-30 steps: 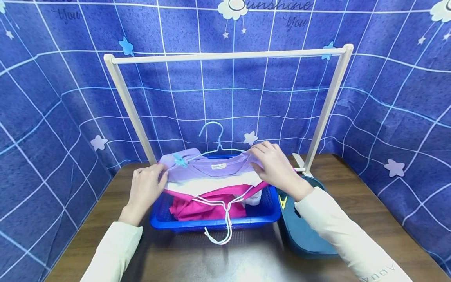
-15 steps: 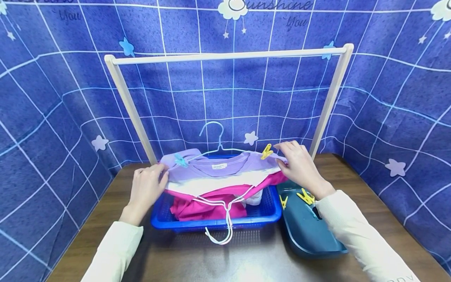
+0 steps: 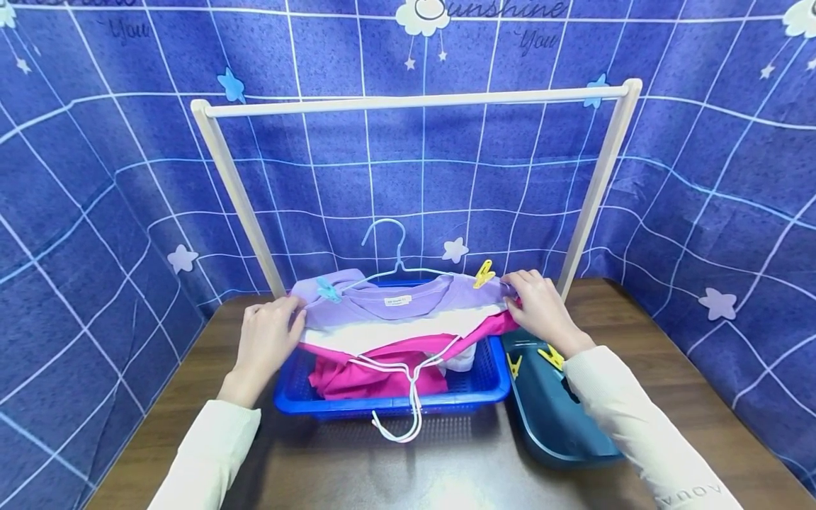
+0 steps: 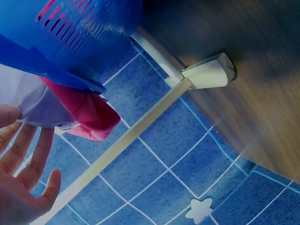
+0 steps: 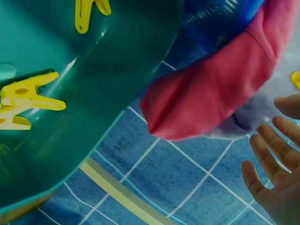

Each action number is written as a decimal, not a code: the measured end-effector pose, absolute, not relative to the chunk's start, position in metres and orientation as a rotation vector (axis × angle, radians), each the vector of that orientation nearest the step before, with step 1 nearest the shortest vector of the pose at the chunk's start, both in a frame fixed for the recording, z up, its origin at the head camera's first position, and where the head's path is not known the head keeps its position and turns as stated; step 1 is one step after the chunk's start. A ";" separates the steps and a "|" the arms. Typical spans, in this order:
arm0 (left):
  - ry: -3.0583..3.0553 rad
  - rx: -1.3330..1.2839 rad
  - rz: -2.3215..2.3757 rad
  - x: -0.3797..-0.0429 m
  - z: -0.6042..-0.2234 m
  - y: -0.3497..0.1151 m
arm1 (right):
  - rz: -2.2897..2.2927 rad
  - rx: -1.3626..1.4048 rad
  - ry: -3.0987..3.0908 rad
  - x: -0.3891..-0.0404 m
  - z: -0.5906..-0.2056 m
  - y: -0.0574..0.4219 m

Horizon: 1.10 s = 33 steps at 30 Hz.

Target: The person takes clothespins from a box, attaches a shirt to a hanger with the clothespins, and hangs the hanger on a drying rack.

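Note:
A purple, white and pink shirt (image 3: pixel 382 331) lies spread over the blue basket (image 3: pixel 382 406), on a light blue hanger (image 3: pixel 399 256) whose hook stands up at the collar. A light blue clothespin (image 3: pixel 328 290) grips its left shoulder, a yellow clothespin (image 3: pixel 484 274) its right. My left hand (image 3: pixel 270 340) pinches the left shoulder edge of the shirt between thumb and fingers. At the opposite edge my right hand (image 3: pixel 543 309) pinches the purple cloth, just right of the yellow clothespin. In the right wrist view a pink sleeve (image 5: pixel 206 93) hangs beside that hand.
White hangers (image 3: pixel 413 397) lie hook-forward over the basket's front rim. A dark green tub (image 3: pixel 554 418) with several clothespins stands to the right. Behind the basket rises a white rack (image 3: pixel 414 102) on the wooden table (image 3: pixel 306 467), before a blue patterned curtain (image 3: pixel 421 184).
My right hand has moved right from the shirt's shoulder, uncovering the yellow clothespin there, then taken hold of the cloth edge. My left hand has stayed put.

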State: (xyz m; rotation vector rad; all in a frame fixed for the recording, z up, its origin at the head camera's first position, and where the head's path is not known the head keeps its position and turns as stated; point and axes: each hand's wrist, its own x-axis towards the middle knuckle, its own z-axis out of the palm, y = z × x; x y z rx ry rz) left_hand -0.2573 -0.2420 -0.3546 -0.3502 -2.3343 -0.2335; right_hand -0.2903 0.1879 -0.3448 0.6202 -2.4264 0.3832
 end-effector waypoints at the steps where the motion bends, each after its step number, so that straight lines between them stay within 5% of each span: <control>1: -2.337 -0.349 -0.233 -0.257 -0.355 -0.242 | 0.386 0.612 -2.436 -0.291 -0.346 0.188; 33: -2.317 -0.385 -0.209 -0.263 -0.346 -0.240 | 0.382 0.464 -2.457 -0.306 -0.354 0.186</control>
